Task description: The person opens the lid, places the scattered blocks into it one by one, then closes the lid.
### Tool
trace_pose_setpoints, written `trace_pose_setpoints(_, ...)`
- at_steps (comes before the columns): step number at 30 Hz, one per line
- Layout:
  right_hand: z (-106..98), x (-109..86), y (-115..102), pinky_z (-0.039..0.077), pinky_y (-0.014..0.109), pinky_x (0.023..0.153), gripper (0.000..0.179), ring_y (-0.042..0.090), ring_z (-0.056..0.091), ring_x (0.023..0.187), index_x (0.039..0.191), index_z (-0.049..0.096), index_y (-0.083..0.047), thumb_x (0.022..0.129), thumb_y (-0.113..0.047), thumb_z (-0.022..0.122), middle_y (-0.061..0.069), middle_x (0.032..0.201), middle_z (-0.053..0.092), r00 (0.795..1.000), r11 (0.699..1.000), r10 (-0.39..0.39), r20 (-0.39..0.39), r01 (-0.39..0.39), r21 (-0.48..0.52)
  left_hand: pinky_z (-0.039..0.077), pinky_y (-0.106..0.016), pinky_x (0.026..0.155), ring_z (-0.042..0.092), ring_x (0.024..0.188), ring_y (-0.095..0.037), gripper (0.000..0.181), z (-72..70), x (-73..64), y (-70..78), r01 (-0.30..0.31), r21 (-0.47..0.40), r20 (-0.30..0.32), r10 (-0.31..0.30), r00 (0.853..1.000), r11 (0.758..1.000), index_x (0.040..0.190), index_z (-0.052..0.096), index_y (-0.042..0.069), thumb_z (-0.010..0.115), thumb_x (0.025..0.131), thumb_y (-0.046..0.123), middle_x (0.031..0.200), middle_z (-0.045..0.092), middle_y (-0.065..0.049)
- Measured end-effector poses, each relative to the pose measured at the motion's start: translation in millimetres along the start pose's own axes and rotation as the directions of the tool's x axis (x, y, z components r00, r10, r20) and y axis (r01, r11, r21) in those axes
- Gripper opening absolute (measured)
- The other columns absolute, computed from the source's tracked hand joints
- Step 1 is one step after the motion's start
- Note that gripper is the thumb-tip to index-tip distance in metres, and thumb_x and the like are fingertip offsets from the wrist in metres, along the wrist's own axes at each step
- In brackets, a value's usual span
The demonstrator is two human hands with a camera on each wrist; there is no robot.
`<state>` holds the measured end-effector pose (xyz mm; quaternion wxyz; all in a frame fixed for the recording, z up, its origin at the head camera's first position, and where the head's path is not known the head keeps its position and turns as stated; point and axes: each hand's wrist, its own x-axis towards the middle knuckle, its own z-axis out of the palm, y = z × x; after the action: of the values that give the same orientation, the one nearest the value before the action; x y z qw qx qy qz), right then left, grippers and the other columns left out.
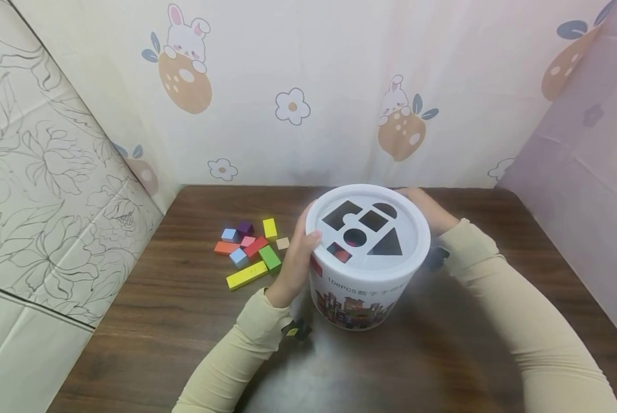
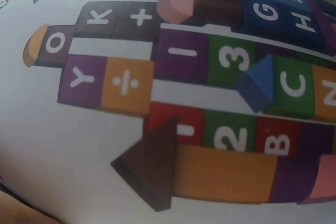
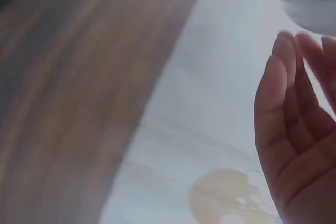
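Note:
A white round tub point(image 1: 357, 298) with a lid point(image 1: 416, 235) cut with shaped holes is between the two hands in the head view. Pink and red bits show through some of the holes. My left hand point(image 1: 294, 261) grips the tub's left side, thumb over the lid's rim. The left wrist view is filled by the printed letter and number blocks on the tub's wall point(image 2: 79, 166). Behind the lid's far right edge is my right hand point(image 1: 427, 209), partly hidden. In the right wrist view its fingers point(image 3: 270, 98) extend, barely bent, fingertips close to the white tub point(image 3: 312, 3).
Several coloured wooden blocks lie loosely left of the tub, among them a yellow bar point(image 1: 247, 276), a green block point(image 1: 270, 259) and an orange block point(image 1: 226, 248). The brown wooden table point(image 1: 148, 321) ends at a patterned curtain point(image 1: 339, 143) behind.

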<state>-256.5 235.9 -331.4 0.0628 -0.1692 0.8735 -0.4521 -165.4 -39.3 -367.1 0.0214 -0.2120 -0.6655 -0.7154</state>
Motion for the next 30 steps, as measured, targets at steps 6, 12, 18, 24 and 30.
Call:
trace_pose_setpoints(6, -19.5, -6.6, -19.0, 0.052, 0.025, 0.083, 0.035, 0.014, 0.064, 0.103, 0.123, 0.067, -0.018, 0.096, -0.039, 0.061, 0.006, 0.115, 0.070, 0.996, 0.992, -0.014, -0.085, 0.003, -0.126, 0.032, -0.056, 0.114, 0.032, 0.140, -0.021, 0.066, 1.0, 0.2, 0.1, 0.009, -0.005, -0.004, -0.009, 1.000, 1.000, 0.155, 0.019, 0.022, 0.039, 0.094, 0.033, 0.156, 0.029, 0.002)
trace_pose_setpoints(12, -29.6, -29.8, -56.8, 0.044, 0.009, 0.079, 0.024, -0.003, 0.060, 0.089, 0.116, 0.072, -0.017, 0.094, -0.025, 0.067, 0.003, 0.107, 0.072, 0.953, 0.927, -0.265, -0.147, 0.210, -0.312, 0.033, -0.055, 0.114, 0.032, 0.140, -0.021, 0.066, 1.2, 0.2, 0.3, 0.000, -0.005, -0.012, 0.000, 1.000, 1.000, 0.155, 0.019, 0.022, 0.039, 0.093, 0.034, 0.156, 0.029, 0.002)
trace_pose_setpoints(18, -16.0, -55.6, -93.0, 0.044, 0.012, 0.065, 0.023, 0.001, 0.053, 0.074, 0.099, 0.075, -0.013, 0.080, 0.000, 0.075, -0.007, 0.085, 0.068, 0.793, 0.706, -0.609, -0.009, 0.538, -0.460, 0.032, -0.055, 0.115, 0.032, 0.140, -0.021, 0.065, 0.3, 0.7, -0.6, 0.001, -0.008, -0.014, -0.001, 1.000, 1.000, 0.155, 0.020, 0.021, 0.038, 0.093, 0.034, 0.156, 0.029, 0.002)
trace_pose_setpoints(24, 12.9, -83.6, -112.1, 0.048, 0.018, 0.068, 0.007, 0.000, 0.051, 0.076, 0.090, 0.070, -0.022, 0.091, -0.028, 0.069, -0.013, 0.083, 0.058, 0.676, 0.477, -0.704, 0.217, 0.676, -0.561, 0.033, -0.052, 0.115, 0.033, 0.139, -0.020, 0.064, 0.7, -2.0, -1.6, 0.013, -0.014, -0.013, -0.013, 1.000, 1.000, 0.154, 0.019, 0.024, 0.039, 0.094, 0.036, 0.156, 0.030, 0.004)
trace_pose_setpoints(30, 34.8, -99.3, -117.6, 0.048, 0.024, 0.068, 0.021, 0.004, 0.047, 0.072, 0.088, 0.065, -0.021, 0.094, -0.041, 0.060, -0.011, 0.079, 0.051, 0.611, 0.354, -0.730, 0.306, 0.721, -0.595, 0.032, -0.054, 0.115, 0.033, 0.139, -0.021, 0.063, 0.3, -2.0, -1.3, 0.012, -0.018, -0.014, -0.012, 1.000, 1.000, 0.154, 0.020, 0.025, 0.038, 0.095, 0.036, 0.156, 0.030, 0.003)
